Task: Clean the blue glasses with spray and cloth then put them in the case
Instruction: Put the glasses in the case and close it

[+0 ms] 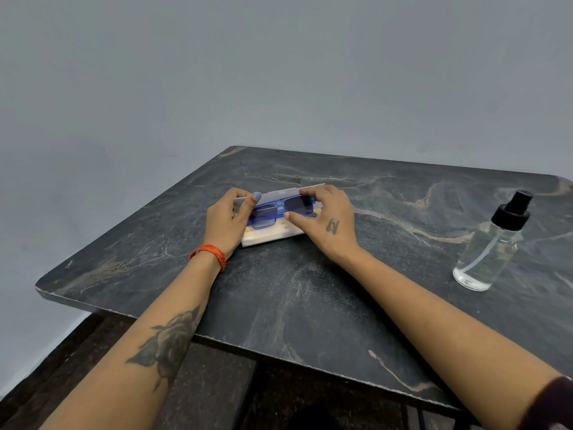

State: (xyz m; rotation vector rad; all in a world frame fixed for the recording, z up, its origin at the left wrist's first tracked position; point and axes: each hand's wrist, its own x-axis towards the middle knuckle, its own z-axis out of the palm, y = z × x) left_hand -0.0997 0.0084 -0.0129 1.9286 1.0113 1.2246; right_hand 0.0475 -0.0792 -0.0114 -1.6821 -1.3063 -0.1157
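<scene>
The blue glasses point(273, 212) lie folded in a white open case point(269, 237) near the middle of the dark marble table point(310, 290). The case's pale lid point(279, 193) stands up behind them. My left hand point(226, 221) grips the left end of the case, thumb over the glasses' left corner. My right hand point(325, 218) pinches the right end of the glasses between thumb and fingers. A yellowish cloth point(280, 226) shows under the glasses inside the case.
A clear spray bottle point(493, 243) with a black pump top stands at the table's right side. The table's front edge runs below my forearms, with a dark floor beneath. A grey wall rises behind.
</scene>
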